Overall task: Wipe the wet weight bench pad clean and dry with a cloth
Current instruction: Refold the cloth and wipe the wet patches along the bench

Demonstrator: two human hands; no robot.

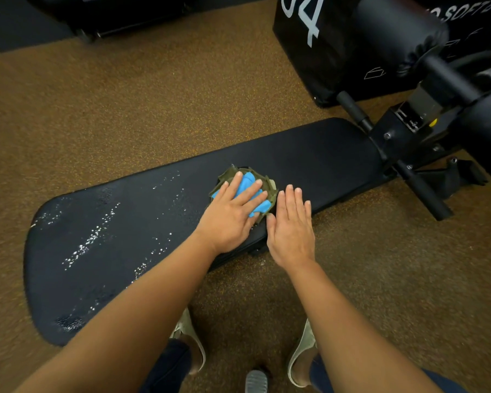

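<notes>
Left hand flat and fully open, fingers spread, palm pressed down on the cloth; nothing gripped, only pinned under the fingers. Right hand also flat and open, fingers close together and pointing away from the body, resting on the near edge of the bench pad, its thumb touching the cloth's right rim; nothing held.

Cloth bunched into a rough round wad: bright blue soft fabric in the middle, olive-green ragged edging around it. Sits about mid-length on the pad, slightly toward the near edge.

Pad long, narrow, black, with rounded ends and a smooth, faintly grained cover, lying diagonally from lower left to upper right. Left half speckled with white glinting droplets in scattered streaks; stretch to the right of the cloth matte, with no droplets showing. Far right end meeting a black metal frame with bolts, a crossbar and a padded roller above.

Both forearms bare, reaching forward and converging from the bottom corners, wrists nearly straight, left one angled rightward across the pad. Below, light canvas shoes and dark trouser cuffs on brown speckled rubber flooring. Black box with white lettering at top right.
</notes>
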